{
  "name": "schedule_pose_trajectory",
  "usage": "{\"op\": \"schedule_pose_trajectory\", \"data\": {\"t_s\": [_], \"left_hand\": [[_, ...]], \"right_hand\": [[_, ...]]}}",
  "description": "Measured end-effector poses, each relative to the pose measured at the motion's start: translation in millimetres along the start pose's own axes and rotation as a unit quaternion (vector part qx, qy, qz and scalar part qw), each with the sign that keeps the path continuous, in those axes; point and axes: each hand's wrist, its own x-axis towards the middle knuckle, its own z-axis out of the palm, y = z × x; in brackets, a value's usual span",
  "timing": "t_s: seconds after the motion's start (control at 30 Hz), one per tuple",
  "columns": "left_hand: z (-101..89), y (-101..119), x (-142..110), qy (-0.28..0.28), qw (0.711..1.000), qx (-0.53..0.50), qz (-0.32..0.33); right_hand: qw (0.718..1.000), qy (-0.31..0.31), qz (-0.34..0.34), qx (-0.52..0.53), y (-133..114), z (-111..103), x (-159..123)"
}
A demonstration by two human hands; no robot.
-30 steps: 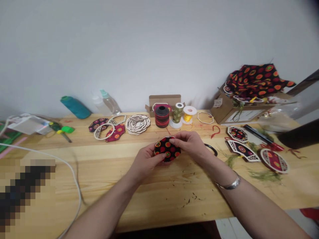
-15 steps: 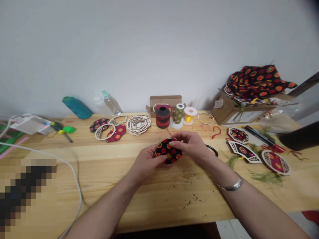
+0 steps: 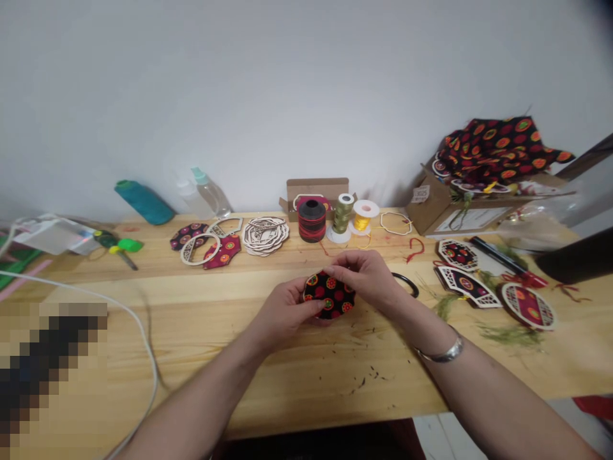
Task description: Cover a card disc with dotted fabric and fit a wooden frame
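Between my hands is a round, fabric-covered piece [image 3: 335, 297], black with red, orange and green dots, held above the wooden table [image 3: 201, 377]. My left hand [image 3: 290, 313] grips its left edge, the thumb lying across the front. With thumb and fingers my right hand [image 3: 361, 278] pinches the upper right edge; a silver bracelet [image 3: 447, 348] is on that wrist. The fingers behind the piece are hidden. A black ring-shaped object [image 3: 407, 284] lies just right of my right hand, partly covered by it.
Spools of red-black cord [image 3: 311, 220], green cord [image 3: 343, 217] and yellow cord [image 3: 364, 218] stand at the back. Left of them lie stacked wooden cutouts [image 3: 265, 236]. Finished-looking ornaments [image 3: 529, 306] and a cardboard box [image 3: 445, 207] with patterned cloth are on the right. A white cable [image 3: 148, 345] crosses the left side.
The fabric-covered piece has shifted slightly right and tilted a little in my hands. Both hands keep their hold. The whole view has moved slightly.
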Motion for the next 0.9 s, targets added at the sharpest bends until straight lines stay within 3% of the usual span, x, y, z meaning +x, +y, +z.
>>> {"op": "schedule_pose_trajectory", "data": {"t_s": [0.17,0.3,0.43,0.63,0.77,0.9], "left_hand": [[-1.1,-0.2,-0.1,-0.001,1.0,-0.017,-0.005],[-1.7,1.8,-0.8,0.012,0.999,-0.036,-0.001],[-0.5,4.3,-1.8,0.025,0.998,-0.055,-0.002],[0.5,3.8,-0.5,0.02,0.998,-0.058,-0.007],[-0.9,3.9,0.2,0.033,0.996,-0.081,-0.012],[-2.2,5.6,-0.3,0.055,0.992,-0.114,-0.002]], "right_hand": [[0.998,0.041,0.031,0.038,0.3,-0.7,0.7],[0.991,0.022,0.078,0.104,-1.3,-2.5,1.2],[0.995,0.005,0.066,0.079,-0.8,-2.4,1.0],[0.996,0.026,0.067,0.047,0.3,-0.5,0.6],[0.992,0.043,0.075,0.094,0.5,-1.7,2.2],[0.99,0.021,0.076,0.117,0.2,-2.5,3.1]]}}
